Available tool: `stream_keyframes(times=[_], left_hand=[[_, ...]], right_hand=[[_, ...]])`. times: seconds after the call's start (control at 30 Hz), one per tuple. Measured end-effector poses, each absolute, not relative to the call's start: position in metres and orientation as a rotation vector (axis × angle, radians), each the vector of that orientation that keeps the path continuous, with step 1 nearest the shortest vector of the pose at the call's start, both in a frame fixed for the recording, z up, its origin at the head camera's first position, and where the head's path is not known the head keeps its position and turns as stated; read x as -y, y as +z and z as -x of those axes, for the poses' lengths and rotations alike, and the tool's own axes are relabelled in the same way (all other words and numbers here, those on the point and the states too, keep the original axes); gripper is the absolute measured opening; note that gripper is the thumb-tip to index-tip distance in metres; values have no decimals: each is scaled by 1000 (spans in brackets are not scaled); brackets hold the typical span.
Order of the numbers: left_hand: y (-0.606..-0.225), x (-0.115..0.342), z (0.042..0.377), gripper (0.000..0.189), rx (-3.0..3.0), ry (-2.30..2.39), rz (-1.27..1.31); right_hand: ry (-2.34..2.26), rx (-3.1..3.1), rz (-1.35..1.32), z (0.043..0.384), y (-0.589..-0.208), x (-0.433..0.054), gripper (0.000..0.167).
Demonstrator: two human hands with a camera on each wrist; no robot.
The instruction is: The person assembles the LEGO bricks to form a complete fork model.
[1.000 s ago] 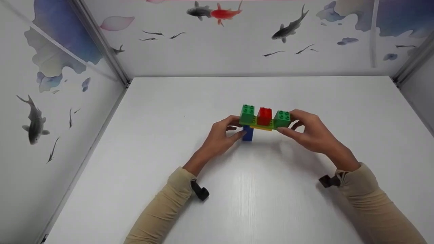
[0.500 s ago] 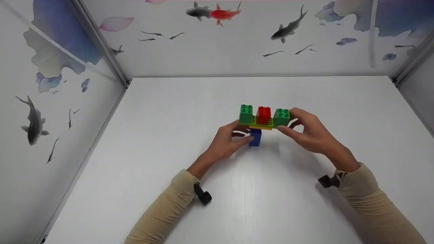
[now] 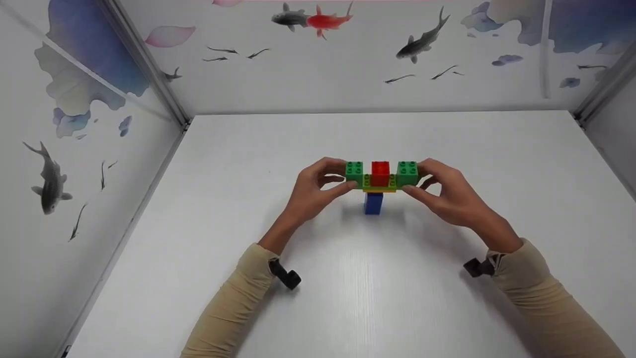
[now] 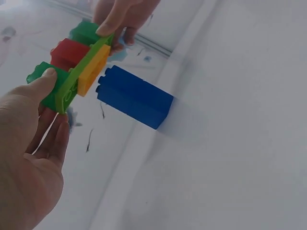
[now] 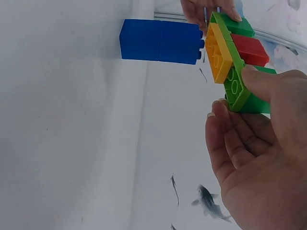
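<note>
My left hand (image 3: 313,191) and right hand (image 3: 449,196) pinch opposite ends of a toy-brick assembly. Along its light green plate (image 5: 235,87) sit a left green block (image 3: 354,173), a red block (image 3: 380,174) in the middle and a right green block (image 3: 407,173). A yellow-orange plate (image 4: 93,72) is fixed underneath. Directly below, a blue tower (image 3: 373,204) of two stacked blocks stands upright on the table, studs up. Both wrist views show a small gap between the tower's studs and the yellow-orange plate. Neither hand touches the tower.
The white table (image 3: 357,298) surrounds the blue tower. A back wall (image 3: 338,74) and a left wall (image 3: 109,164), both painted with fish, enclose it. Black wrist cameras (image 3: 285,273) sit at the sleeve cuffs.
My left hand moved the blue tower rightward under the assembly, let it go, and took hold of the assembly's left end. The assembly now lies level and faces me squarely.
</note>
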State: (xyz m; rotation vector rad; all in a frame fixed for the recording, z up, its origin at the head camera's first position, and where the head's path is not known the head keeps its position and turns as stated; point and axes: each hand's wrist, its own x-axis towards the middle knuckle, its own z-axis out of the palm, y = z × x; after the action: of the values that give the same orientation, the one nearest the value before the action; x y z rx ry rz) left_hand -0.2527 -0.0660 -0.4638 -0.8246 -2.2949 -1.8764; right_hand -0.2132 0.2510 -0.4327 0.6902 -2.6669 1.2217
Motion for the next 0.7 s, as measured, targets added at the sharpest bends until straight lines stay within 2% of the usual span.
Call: stream_keyframes(times=[0.7], left_hand=[[-468,76,258,39,2283,-1922,838]], right_hand=[[1192,2650,-645,217,-445,-249,33]])
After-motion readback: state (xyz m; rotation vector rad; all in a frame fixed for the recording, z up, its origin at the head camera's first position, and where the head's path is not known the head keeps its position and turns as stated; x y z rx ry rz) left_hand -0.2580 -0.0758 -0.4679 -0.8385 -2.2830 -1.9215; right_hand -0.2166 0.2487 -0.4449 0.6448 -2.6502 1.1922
